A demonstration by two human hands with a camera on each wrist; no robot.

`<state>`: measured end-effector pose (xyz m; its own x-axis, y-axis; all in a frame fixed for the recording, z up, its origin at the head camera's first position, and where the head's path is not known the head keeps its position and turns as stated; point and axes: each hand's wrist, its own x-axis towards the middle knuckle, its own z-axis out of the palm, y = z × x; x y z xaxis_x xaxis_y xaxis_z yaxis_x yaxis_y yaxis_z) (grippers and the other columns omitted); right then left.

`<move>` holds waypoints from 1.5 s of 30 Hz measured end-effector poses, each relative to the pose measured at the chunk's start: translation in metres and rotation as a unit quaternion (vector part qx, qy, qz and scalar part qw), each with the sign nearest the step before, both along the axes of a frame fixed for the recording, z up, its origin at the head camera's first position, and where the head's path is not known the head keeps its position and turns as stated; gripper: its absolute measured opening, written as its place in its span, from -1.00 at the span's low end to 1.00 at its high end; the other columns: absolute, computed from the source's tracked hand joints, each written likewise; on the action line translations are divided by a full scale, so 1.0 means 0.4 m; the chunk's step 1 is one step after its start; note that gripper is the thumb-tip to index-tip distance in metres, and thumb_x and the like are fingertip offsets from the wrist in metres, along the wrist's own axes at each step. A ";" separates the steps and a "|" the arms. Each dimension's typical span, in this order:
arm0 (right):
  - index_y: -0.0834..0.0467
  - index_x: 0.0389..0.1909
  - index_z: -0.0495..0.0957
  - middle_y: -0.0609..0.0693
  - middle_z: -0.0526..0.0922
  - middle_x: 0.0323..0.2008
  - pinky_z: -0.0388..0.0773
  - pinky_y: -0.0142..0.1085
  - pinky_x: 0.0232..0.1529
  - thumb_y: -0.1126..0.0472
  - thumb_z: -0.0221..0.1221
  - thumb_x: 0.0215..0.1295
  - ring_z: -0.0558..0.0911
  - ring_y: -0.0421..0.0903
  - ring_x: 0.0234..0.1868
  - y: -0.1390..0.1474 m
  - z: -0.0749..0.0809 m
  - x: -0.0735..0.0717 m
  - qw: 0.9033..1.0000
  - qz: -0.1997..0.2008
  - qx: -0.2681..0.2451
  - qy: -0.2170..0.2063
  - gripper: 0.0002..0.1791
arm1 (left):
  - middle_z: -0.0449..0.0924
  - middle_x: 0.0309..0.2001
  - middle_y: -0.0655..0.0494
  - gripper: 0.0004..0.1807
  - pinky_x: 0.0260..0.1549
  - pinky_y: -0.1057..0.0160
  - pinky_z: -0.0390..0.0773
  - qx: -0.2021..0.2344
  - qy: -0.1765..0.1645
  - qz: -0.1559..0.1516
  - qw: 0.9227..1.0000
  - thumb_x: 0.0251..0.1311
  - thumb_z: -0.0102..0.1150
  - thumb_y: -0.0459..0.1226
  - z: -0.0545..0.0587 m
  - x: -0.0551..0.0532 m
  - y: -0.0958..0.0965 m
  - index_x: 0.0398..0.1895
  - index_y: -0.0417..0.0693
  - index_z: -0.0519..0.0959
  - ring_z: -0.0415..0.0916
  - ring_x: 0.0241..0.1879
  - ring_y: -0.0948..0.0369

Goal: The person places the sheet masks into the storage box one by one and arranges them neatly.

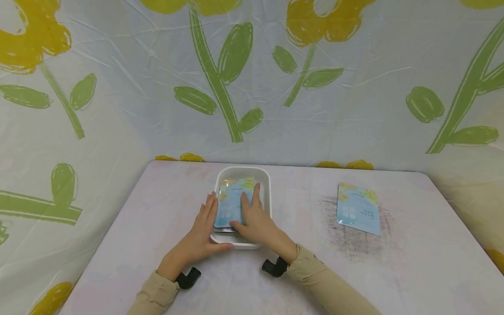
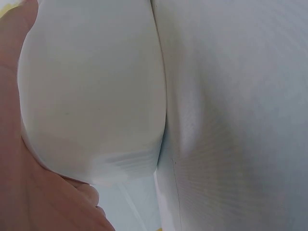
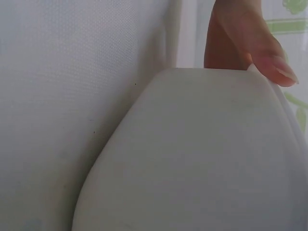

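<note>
A white plastic tray (image 1: pixel 266 192) stands on the table with a stack of flat blue sachets (image 1: pixel 232 205) in it. My left hand (image 1: pixel 198 234) lies along the tray's left side, fingers extended, thumb at the near rim. In the left wrist view that hand (image 2: pixel 29 187) is against the tray's outer wall (image 2: pixel 96 96). Spread over the stack, my right hand (image 1: pixel 257 223) rests its fingers on the top sachet. The right wrist view has the tray's wall (image 3: pixel 192 154) with the left thumb at its rim; the right hand's fingers are out of that view.
One more blue sachet (image 1: pixel 358 209) lies flat on the table (image 1: pixel 307 271) to the right, over a dark smudged patch. Behind the table hangs a flower-print cloth (image 1: pixel 149 87). Each wrist carries a black camera mount (image 1: pixel 274 267).
</note>
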<state>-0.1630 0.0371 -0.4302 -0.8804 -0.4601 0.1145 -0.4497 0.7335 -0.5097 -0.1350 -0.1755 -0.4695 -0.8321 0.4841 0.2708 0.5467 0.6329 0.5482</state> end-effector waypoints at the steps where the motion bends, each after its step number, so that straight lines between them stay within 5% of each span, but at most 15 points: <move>1: 0.52 0.41 0.13 0.60 -0.38 0.43 0.34 0.12 0.31 -0.03 0.33 0.26 0.09 0.43 0.43 0.000 0.000 0.000 1.000 0.000 0.003 0.000 -0.03 | -0.48 0.58 -0.20 0.40 0.49 0.03 -0.40 -0.002 -0.001 0.001 1.000 0.02 0.37 0.26 0.001 0.000 0.000 0.55 -0.36 -0.32 -0.51 0.55 0.00; 8: 0.44 0.34 0.32 0.51 0.05 0.43 0.25 0.24 0.32 -0.10 0.31 0.26 0.09 0.57 0.37 -0.003 0.002 -0.007 0.999 0.005 0.038 -0.004 -0.14 | -0.51 0.58 -0.16 0.41 0.49 -0.01 -0.38 -0.004 -0.011 0.006 1.000 0.02 0.36 0.26 0.003 0.002 0.003 0.55 -0.33 -0.34 -0.53 0.55 0.00; 22: 0.35 0.32 0.40 0.49 0.15 0.41 0.24 0.27 0.31 -0.11 0.30 0.26 -0.01 0.59 0.40 -0.003 -0.008 -0.006 0.999 0.004 0.043 0.019 -0.22 | -0.50 0.58 -0.16 0.41 0.49 -0.03 -0.37 -0.002 -0.007 0.005 1.000 0.02 0.35 0.28 -0.002 -0.001 0.004 0.55 -0.34 -0.33 -0.52 0.55 -0.01; 27: 0.33 0.31 0.41 0.48 0.13 0.42 0.16 0.29 0.34 -0.01 0.29 0.28 -0.03 0.53 0.43 0.002 -0.002 -0.009 0.999 -0.010 -0.032 -0.004 -0.30 | -0.49 0.58 -0.16 0.40 0.49 -0.02 -0.37 -0.003 -0.003 0.005 1.000 0.02 0.34 0.29 0.000 0.000 0.004 0.55 -0.33 -0.32 -0.51 0.55 -0.01; 34: 0.30 0.30 0.43 0.42 0.18 0.42 0.14 0.26 0.37 0.11 0.25 0.33 0.12 0.36 0.46 0.034 0.031 -0.016 0.988 -0.010 -0.147 -0.037 -0.42 | -0.48 0.58 -0.17 0.40 0.49 0.07 -0.42 0.000 -0.004 0.002 1.000 0.03 0.32 0.30 0.000 0.002 0.002 0.57 -0.20 -0.39 -0.50 0.55 -0.02; 45: 0.28 0.25 0.47 0.26 0.38 0.35 0.39 0.07 0.29 0.25 0.23 0.34 0.35 0.21 0.38 0.141 0.081 -0.051 0.968 -0.037 -0.250 -0.009 -0.51 | -0.50 0.59 -0.12 0.42 0.48 0.16 -0.46 0.000 -0.017 0.014 1.000 -0.01 0.37 0.28 -0.003 0.001 0.004 0.57 -0.27 -0.34 -0.52 0.56 0.03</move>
